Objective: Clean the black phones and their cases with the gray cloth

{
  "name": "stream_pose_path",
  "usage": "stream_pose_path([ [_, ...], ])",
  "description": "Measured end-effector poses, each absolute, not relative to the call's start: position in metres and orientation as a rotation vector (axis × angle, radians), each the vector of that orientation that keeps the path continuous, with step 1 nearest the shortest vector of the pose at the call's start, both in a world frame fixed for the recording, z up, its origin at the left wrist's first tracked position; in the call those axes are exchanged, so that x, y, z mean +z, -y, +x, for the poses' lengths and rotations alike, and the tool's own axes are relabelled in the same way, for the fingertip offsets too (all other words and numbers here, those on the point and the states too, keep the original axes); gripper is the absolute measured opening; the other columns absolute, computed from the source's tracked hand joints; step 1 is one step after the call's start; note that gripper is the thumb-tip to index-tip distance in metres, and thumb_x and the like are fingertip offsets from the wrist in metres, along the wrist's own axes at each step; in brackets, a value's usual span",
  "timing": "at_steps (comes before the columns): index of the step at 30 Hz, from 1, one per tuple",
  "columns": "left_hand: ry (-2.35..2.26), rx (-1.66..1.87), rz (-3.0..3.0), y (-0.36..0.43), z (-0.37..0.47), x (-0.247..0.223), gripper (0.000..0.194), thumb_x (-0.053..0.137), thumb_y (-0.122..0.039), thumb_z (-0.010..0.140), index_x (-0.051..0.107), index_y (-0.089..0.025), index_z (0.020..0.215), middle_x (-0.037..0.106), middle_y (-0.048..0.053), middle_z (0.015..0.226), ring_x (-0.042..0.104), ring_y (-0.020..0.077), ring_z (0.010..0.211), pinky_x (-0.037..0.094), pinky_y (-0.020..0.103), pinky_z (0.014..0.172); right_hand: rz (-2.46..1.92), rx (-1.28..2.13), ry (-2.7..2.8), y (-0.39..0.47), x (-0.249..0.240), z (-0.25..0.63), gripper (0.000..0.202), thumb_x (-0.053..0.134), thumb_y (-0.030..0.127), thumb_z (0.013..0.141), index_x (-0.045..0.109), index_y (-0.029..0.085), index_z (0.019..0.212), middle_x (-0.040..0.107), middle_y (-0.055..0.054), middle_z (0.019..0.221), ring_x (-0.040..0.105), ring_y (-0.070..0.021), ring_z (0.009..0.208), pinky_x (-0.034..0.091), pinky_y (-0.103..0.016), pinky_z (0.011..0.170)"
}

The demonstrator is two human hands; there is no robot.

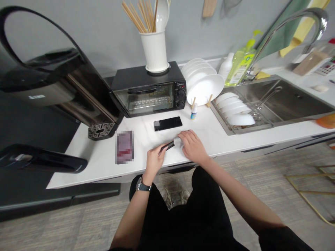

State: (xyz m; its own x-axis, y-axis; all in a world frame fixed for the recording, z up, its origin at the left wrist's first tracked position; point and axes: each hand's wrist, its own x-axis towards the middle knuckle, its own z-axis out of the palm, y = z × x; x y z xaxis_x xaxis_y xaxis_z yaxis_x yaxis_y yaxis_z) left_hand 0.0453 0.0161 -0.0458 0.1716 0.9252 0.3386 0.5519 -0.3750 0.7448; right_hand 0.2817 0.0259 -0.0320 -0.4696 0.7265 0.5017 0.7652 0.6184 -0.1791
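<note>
My left hand [155, 157], with a watch on its wrist, is closed on one end of a slim black object [169, 145] over the counter's front edge. Its exact kind is not clear. My right hand [193, 145] is closed on a pale grey-white cloth or wipe [178, 142], which meets the black object's other end. The right fingers hide part of the cloth. Just behind the hands, a black phone [168, 123] lies flat on the white counter. A small white bottle with a blue label [193, 112] stands upright behind my right hand.
Left of my hands lies a blurred purplish item [124, 147], near a tall black drinks machine [86, 87]. A black toaster oven [151, 92] carries a white utensil holder [155, 50]. Racked white plates [205, 89] stand beside it; the sink [288, 101] is at right.
</note>
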Motion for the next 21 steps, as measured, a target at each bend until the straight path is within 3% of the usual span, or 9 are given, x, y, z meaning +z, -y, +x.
stream_pose_path([
  [3,-1.383,1.096,1.968,-0.016,0.047,-0.045,0.026,0.061,-0.032,0.101,0.079,-0.023,0.117,0.084,0.005,0.101,0.078,0.0208,0.082,0.058,0.027,0.077,-1.307,-0.119,2.149,-0.028,-0.033,0.279,0.059,0.049,0.008,0.083,0.05,0.007,0.142,0.06,-0.023,0.14,0.048,-0.0365,0.142,0.035,-0.063,0.124],
  [7,-1.367,1.094,1.968,-0.016,0.048,-0.045,0.025,0.06,-0.03,0.101,0.079,-0.021,0.115,0.083,0.006,0.105,0.078,0.0202,0.085,0.057,0.027,0.08,-1.454,-0.091,1.922,-0.009,-0.038,0.231,0.072,0.048,0.009,0.082,0.036,0.003,0.153,0.045,-0.027,0.156,0.022,-0.0416,0.16,0.029,-0.072,0.124],
  [11,-1.501,1.031,2.024,-0.018,0.045,-0.045,0.022,0.055,-0.018,0.093,0.075,-0.017,0.085,0.077,0.004,0.073,0.066,0.0161,0.061,0.049,0.025,0.063,-1.337,0.03,2.056,0.013,-0.04,0.186,0.079,0.049,0.012,0.084,0.028,-0.003,0.159,0.035,-0.027,0.166,0.006,-0.0389,0.164,0.023,-0.068,0.129],
  [13,-1.539,1.011,2.05,-0.018,0.041,-0.046,0.025,0.051,-0.013,0.089,0.068,-0.017,0.071,0.07,0.003,0.062,0.057,0.0147,0.053,0.043,0.025,0.057,-1.199,0.058,2.201,0.018,-0.039,0.18,0.077,0.049,0.015,0.088,0.029,-0.004,0.16,0.034,-0.025,0.169,0.008,-0.0359,0.165,0.022,-0.062,0.131],
  [17,-1.521,1.019,2.075,-0.016,0.037,-0.047,0.023,0.052,-0.011,0.084,0.065,-0.018,0.067,0.069,0.004,0.061,0.057,0.0152,0.052,0.043,0.026,0.057,-1.016,-0.046,2.397,0.01,-0.036,0.206,0.066,0.044,0.02,0.1,0.032,0.006,0.163,0.042,-0.016,0.168,0.024,-0.027,0.162,0.019,-0.054,0.133],
  [19,-1.491,1.027,2.074,-0.015,0.038,-0.048,0.021,0.055,-0.014,0.088,0.071,-0.017,0.075,0.073,0.004,0.067,0.062,0.0162,0.056,0.047,0.025,0.059,-1.034,-0.113,2.401,0.0,-0.035,0.23,0.06,0.043,0.024,0.104,0.036,0.01,0.161,0.05,-0.016,0.162,0.033,-0.027,0.158,0.019,-0.056,0.132],
  [21,-1.437,1.062,2.04,-0.015,0.04,-0.048,0.021,0.057,-0.021,0.096,0.078,-0.018,0.095,0.081,0.006,0.085,0.072,0.0184,0.069,0.054,0.026,0.068,-1.119,-0.16,2.347,-0.011,-0.033,0.254,0.054,0.047,0.027,0.104,0.044,0.009,0.155,0.056,-0.019,0.155,0.042,-0.0303,0.152,0.023,-0.058,0.131],
])
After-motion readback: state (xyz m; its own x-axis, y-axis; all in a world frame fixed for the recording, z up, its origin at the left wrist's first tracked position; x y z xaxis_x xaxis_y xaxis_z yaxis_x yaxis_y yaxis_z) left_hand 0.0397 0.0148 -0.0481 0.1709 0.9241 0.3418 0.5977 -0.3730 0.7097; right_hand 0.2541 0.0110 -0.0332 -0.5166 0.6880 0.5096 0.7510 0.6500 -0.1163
